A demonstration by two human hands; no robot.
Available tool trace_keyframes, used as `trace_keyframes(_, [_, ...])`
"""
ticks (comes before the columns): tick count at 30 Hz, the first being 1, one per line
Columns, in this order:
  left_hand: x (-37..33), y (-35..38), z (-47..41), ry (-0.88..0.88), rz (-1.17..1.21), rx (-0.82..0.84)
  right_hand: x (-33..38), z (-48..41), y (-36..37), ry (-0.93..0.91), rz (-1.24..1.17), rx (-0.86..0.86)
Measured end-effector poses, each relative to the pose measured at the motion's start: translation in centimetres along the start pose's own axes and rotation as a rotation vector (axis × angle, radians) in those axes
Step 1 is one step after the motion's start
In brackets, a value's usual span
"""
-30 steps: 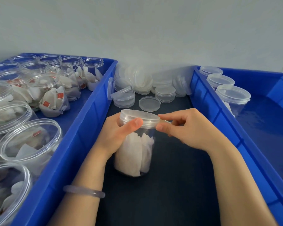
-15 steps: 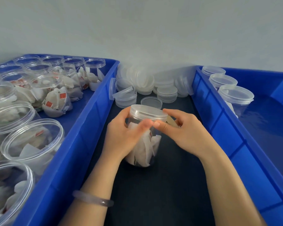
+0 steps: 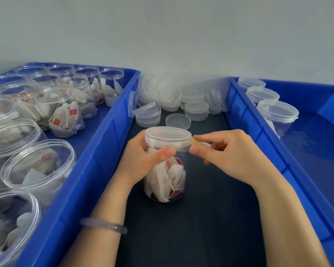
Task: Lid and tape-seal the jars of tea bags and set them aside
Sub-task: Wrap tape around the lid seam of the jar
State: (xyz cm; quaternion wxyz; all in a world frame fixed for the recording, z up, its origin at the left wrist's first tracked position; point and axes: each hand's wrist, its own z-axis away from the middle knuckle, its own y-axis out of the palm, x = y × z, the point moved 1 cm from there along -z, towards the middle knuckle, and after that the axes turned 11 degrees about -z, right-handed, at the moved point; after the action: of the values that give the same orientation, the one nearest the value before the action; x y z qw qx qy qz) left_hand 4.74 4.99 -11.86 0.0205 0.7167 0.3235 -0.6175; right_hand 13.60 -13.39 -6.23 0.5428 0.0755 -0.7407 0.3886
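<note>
A clear jar of tea bags (image 3: 167, 182) stands upright on the dark mat between two blue bins, with a translucent lid (image 3: 167, 136) on top. My left hand (image 3: 143, 162) wraps the jar from the left, thumb pressed just under the lid's rim. My right hand (image 3: 231, 153) is at the lid's right edge, pinching a small roll of clear tape (image 3: 198, 143) whose strip runs onto the rim.
The left blue bin (image 3: 96, 151) holds several open jars of tea bags. The right blue bin (image 3: 262, 132) holds three lidded jars (image 3: 277, 112) at its far end. Loose lids (image 3: 178, 121) are piled at the back of the mat, against the wall.
The jar has turned in my left hand, showing red tags at its front. My right hand has drawn back to the right with the tape, away from my left thumb.
</note>
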Motion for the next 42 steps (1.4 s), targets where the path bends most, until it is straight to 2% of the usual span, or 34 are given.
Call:
trace_keyframes(4, [0.2, -0.3, 0.1, 0.043, 0.029, 0.082, -0.5, -0.6, 0.5, -0.027, -0.006, -0.028])
trace_keyframes(11, [-0.1, -0.3, 0.2, 0.040, -0.016, 0.241, -1.8, -0.7, 1.2, -0.050, -0.024, 0.131])
trace_keyframes(13, [-0.5, -0.2, 0.4, 0.032, -0.025, 0.171, -1.7, -0.4, 1.4, -0.048, -0.051, 0.118])
trace_keyframes(15, [-0.7, -0.2, 0.6, 0.032, -0.044, -0.010, -1.4, -0.2, 1.4, -0.055, -0.051, 0.066])
trace_keyframes(17, [-1.0, -0.3, 0.8, 0.010, -0.114, -0.099, -1.1, 0.0, 1.6, -0.056, -0.013, 0.019])
trace_keyframes(21, [-1.8, -0.5, 0.2, -0.045, -0.340, -0.027, -0.9, 0.4, 2.1, -0.052, 0.160, 0.029])
trace_keyframes(25, [-1.2, -0.5, -0.1, -0.065, -0.264, -0.076, -0.8, 0.6, 1.7, 0.015, 0.026, 0.200])
trace_keyframes(30, [-0.8, -0.5, 0.5, -0.025, -0.184, -0.143, -1.0, 0.8, 0.8, -0.091, -0.012, -0.006])
trace_keyframes(33, [-0.8, -0.6, 0.5, -0.008, -0.091, -0.125, -0.7, 0.4, 0.8, -0.095, 0.001, -0.023])
trace_keyframes(38, [-0.5, -0.8, 0.5, 0.026, -0.072, -0.105, -0.5, -0.8, 1.1, -0.065, -0.013, -0.046])
trace_keyframes(42, [-0.6, -0.9, 0.4, 0.048, -0.005, -0.022, -0.5, -1.9, 0.7, 0.013, -0.034, 0.142])
